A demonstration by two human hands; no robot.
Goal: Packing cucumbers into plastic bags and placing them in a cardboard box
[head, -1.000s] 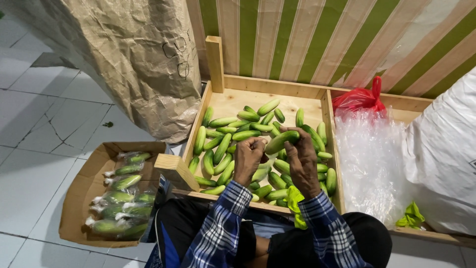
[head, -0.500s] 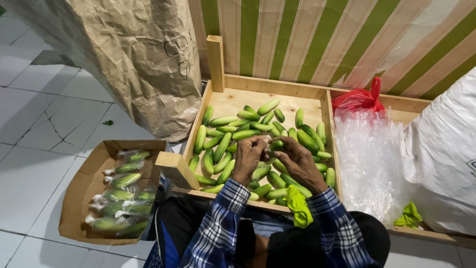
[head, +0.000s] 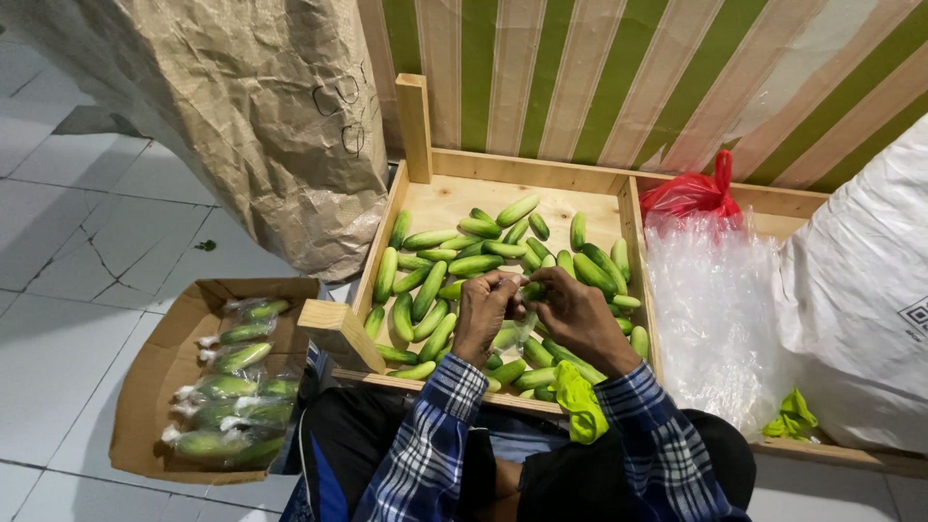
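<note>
left hand: left hand (head: 483,311) has come up off the pile since 1 second ago and now sits level with the other, fingers pinched on the top of a clear bag (head: 510,333) hanging between the 2 hands.
right hand: right hand (head: 575,314) has drawn in from the cucumbers to meet the left; its grip is narrow, fingertips closed on the same bag top, just at a small cucumber end (head: 533,288).
what changed: 1 second ago the hands were apart, down among the loose cucumbers; now both are together above them, working the neck of the bag.
meaning: i judge the picking step is over for this bag and the closing of it is in hand; whether a tie is on it i cannot tell.
bag: held over the near middle of the wooden crate (head: 599,184), not resting in it as far as i can see.
loose cucumbers: loose cucumbers (head: 454,253) lie spread across the crate floor, far and left of the hands.
cardboard box: cardboard box (head: 159,362) on the floor at near left holds the bagged cucumbers (head: 232,391), unchanged.
right side: stack of clear bags (head: 710,309) with a red bag (head: 691,193) beyond it.
</note>
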